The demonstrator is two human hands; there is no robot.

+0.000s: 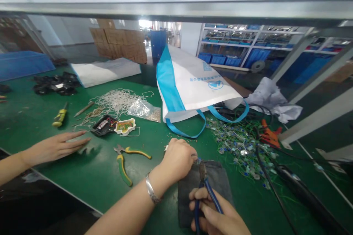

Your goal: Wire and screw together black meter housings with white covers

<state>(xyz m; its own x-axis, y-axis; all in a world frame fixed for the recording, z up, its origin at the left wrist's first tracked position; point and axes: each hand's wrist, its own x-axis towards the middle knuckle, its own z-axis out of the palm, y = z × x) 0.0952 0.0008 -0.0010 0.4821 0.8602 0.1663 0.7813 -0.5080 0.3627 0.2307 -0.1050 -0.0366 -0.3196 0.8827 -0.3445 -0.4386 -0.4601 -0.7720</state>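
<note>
The right hand (216, 216), at the near edge, is wrapped around the handles of the blue-handled pliers (206, 187), whose nose points away toward the left hand (178, 158). That hand, with a metal bracelet (151, 190) on its wrist, is curled shut. Its fingertips pinch what seems to be a small part (197, 161) right at the plier nose, though it is too small to make out. Both hands work over a dark grey cloth (219, 176) lying on the green bench (91, 180).

Left of the cloth lie green-and-yellow pliers (124, 158). Farther left, another person's hand (56, 147) rests flat on the bench with its fingers stretched out. Beyond it are a yellow screwdriver (60, 116), an open black case (103, 125), a white-rimmed part (125, 126) and a tangle of white wire (116, 101). A white-and-blue tote bag (193, 84) lies at the far middle. A heap of small blue-and-clear components (239, 143) spreads to the right of the hands, with an orange tool (270, 136) beyond it.
</note>
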